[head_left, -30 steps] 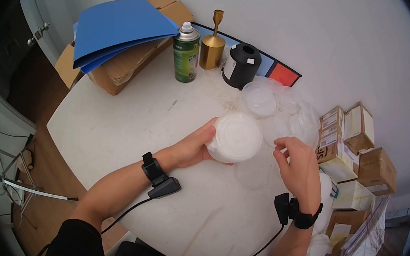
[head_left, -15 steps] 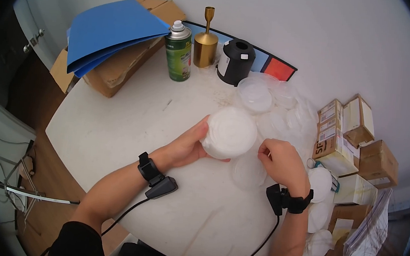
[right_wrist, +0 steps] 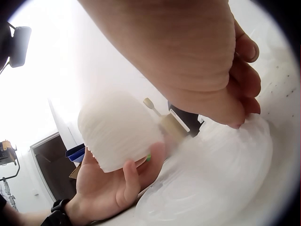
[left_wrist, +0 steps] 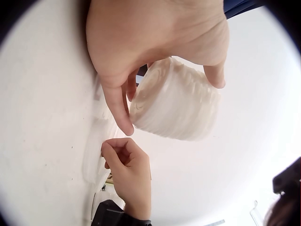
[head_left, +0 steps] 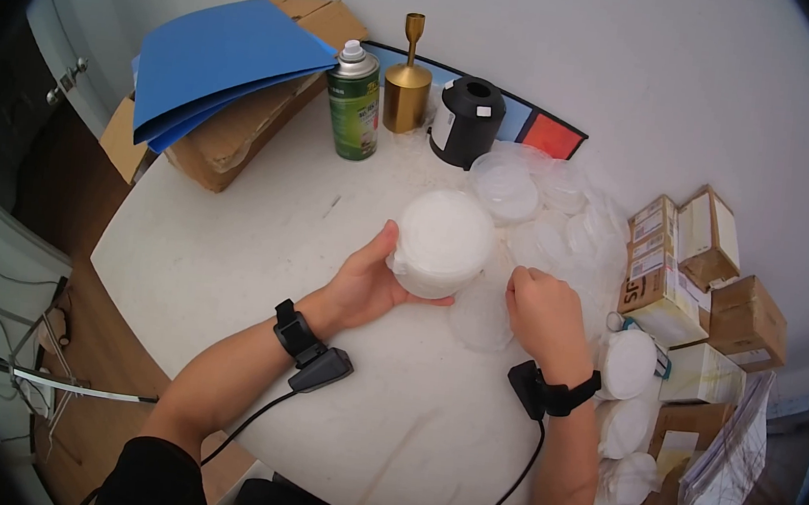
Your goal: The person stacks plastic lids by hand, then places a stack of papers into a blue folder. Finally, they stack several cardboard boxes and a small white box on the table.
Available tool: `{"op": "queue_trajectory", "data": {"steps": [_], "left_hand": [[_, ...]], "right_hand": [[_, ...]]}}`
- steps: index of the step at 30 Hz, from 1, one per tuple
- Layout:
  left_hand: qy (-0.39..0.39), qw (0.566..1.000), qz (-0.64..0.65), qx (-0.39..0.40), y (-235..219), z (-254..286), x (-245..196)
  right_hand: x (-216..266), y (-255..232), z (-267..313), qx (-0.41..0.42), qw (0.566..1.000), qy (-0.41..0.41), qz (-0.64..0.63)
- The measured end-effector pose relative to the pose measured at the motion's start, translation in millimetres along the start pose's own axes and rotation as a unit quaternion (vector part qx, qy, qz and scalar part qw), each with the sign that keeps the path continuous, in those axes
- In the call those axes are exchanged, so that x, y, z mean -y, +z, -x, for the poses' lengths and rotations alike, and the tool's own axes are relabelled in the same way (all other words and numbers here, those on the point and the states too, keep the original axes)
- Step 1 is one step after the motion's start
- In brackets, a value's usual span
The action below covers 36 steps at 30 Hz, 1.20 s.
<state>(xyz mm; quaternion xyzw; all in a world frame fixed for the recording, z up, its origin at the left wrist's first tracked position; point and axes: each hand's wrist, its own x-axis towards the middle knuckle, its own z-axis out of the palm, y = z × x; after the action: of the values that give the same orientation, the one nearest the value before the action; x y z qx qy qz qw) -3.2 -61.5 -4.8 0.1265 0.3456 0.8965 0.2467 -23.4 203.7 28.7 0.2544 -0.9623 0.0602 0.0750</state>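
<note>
A thick white round stack (head_left: 443, 242), ridged along its side in the left wrist view (left_wrist: 176, 101), rests in my left hand (head_left: 362, 283). The thumb is on one side and the fingers are around the other, above the table. To its right, my right hand (head_left: 548, 317) has curled fingers and pinches the edge of a translucent disc (head_left: 480, 317). In the right wrist view, thumb and fingertips meet at the rim of this clear, crinkled piece (right_wrist: 211, 174). Other translucent round pieces (head_left: 505, 189) lie behind, overlapping one another.
At the back stand a green spray can (head_left: 353, 109), a gold holder (head_left: 406, 100) and a black cylinder (head_left: 467, 126). Blue folders (head_left: 227, 61) top a carton at the left. White round pieces (head_left: 629, 365) line the right edge near several boxes (head_left: 661, 299).
The view has shifted slightly. My left hand has raised and tipped the white stack. My right hand has moved left and closed its fingers, and the translucent disc has shifted with it.
</note>
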Motion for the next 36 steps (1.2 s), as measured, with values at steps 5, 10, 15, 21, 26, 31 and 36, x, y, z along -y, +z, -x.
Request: {"op": "queue_trajectory", "data": {"steps": [5,10,15,21,26,31,36], "left_hand": [[0.002,1.0,-0.014,-0.012,-0.1,-0.3,3.5],[0.011,1.0,-0.024,-0.01,2.7,-1.0,1.4],[0.025,0.998,-0.024,-0.049,4.4,-0.7,-0.3],[0.03,0.998,-0.04,-0.04,5.2,-1.4,-0.5],[0.024,0.997,-0.053,-0.044,5.0,-1.8,1.7],[0.03,0.997,-0.065,-0.008,-1.1,-1.0,3.4],[0.017,0.997,-0.072,-0.039,1.0,1.6,3.2]], "right_hand": [[7.6,3.1,-0.4,-0.014,0.997,-0.028,0.067],[10.7,-14.2,-2.4,-0.104,0.994,-0.029,0.018],[-2.1,-44.4,-2.9,-0.056,0.98,0.029,-0.19],[-16.7,-54.4,-1.3,-0.086,0.93,0.159,-0.322],[-27.6,-45.4,-2.5,-0.155,0.898,0.205,-0.356],[-2.2,-71.4,-3.0,-0.15,0.741,0.202,-0.622],[37.2,-60.7,-6.1,-0.074,0.707,0.146,-0.688]]}}
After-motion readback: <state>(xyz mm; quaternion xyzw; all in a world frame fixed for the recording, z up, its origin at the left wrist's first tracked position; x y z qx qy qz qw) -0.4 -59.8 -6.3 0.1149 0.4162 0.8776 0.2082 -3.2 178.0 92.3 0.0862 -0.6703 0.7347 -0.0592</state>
